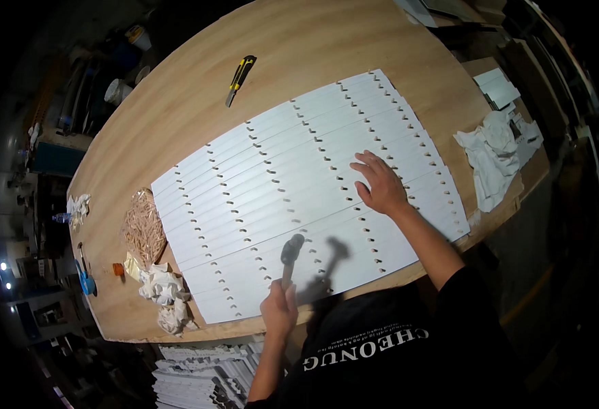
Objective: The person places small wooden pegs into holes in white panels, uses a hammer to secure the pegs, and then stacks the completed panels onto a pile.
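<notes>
Several long white slats [293, 170] with rows of small slots lie side by side on a wooden table [299, 41]. My right hand [380, 183] rests flat on the slats at the right, fingers spread. My left hand [279, 308] grips the wooden handle of a hammer [290, 253], whose dark head hovers just above the near slats and casts a shadow to its right.
A bag of wooden dowels [143, 226] and crumpled white paper [163, 292] lie at the slats' left end. A yellow-black utility knife [240, 79] lies farther back. White rags [494, 155] sit at the right edge. More white slats [197, 378] are stacked below the table.
</notes>
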`<act>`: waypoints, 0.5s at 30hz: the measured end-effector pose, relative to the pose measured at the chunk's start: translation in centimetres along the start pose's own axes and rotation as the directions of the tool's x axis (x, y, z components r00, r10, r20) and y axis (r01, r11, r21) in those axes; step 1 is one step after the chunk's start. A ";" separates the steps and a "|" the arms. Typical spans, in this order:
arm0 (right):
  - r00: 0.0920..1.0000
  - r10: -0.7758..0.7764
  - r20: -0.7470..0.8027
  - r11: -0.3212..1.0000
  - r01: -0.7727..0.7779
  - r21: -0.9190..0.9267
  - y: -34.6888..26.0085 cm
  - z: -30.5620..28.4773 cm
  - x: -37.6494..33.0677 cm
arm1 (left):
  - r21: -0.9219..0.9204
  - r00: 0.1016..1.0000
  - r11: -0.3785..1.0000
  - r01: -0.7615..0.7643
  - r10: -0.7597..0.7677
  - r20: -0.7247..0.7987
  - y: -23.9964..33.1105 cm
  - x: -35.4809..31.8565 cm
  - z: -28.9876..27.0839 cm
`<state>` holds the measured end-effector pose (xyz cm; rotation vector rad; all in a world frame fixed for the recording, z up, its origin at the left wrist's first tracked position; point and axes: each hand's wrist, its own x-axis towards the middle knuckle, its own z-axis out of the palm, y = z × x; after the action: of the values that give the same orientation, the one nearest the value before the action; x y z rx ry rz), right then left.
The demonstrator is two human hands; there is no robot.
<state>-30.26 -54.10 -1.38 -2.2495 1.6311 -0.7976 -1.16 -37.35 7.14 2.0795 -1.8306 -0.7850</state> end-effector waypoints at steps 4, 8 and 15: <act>1.000 0.007 0.010 1.000 -0.007 -0.001 0.0 0.0 0.2 | 0.233 0.986 0.972 0.036 -0.073 0.152 -1.7 1.4 1.3; 1.000 -0.003 -0.003 1.000 0.003 -0.011 0.0 -0.1 0.3 | 0.153 0.992 0.987 -0.043 0.024 0.125 -1.8 2.0 -0.2; 0.999 -0.027 -0.017 1.000 0.027 -0.016 -0.3 0.0 0.2 | 0.223 0.989 0.972 -0.067 0.035 0.144 -2.5 3.9 -0.5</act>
<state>-29.95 -54.24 -1.20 -2.2861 1.6239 -0.8156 1.39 -40.74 5.35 2.1506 -2.1312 -0.7549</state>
